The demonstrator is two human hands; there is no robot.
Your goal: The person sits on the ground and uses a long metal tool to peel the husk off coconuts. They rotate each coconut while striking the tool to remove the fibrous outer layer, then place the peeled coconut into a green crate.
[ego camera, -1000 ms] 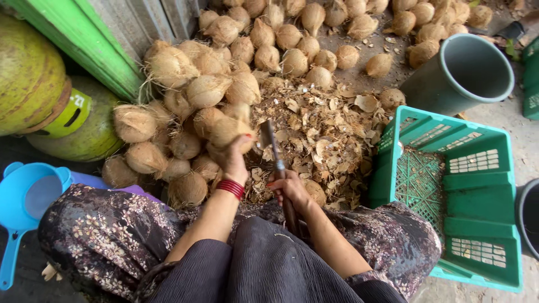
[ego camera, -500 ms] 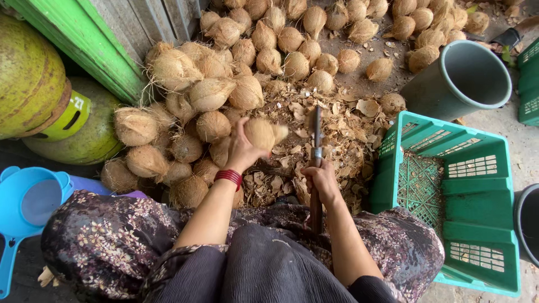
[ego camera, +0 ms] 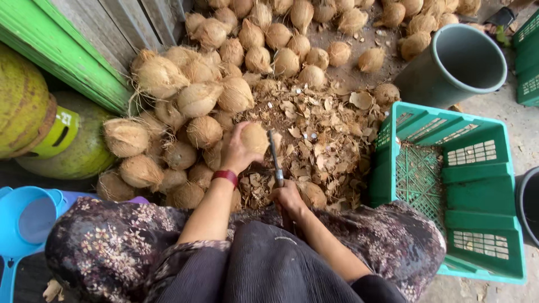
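Since the earlier frame, left hand [ego camera: 238, 152] has drawn the round brown husked coconut [ego camera: 254, 138] closer, fingers cupping it at ten o'clock of right hand [ego camera: 287, 197], clenched on the upright metal blade [ego camera: 275, 160]. Shell chips [ego camera: 320, 134] show some opened; many coconuts [ego camera: 196, 101] remain.

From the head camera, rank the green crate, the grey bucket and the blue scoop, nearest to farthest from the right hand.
From the right hand:
1. Green crate, just to its right.
2. Blue scoop, far left.
3. Grey bucket, upper right.
Scoop and bucket are close to call.
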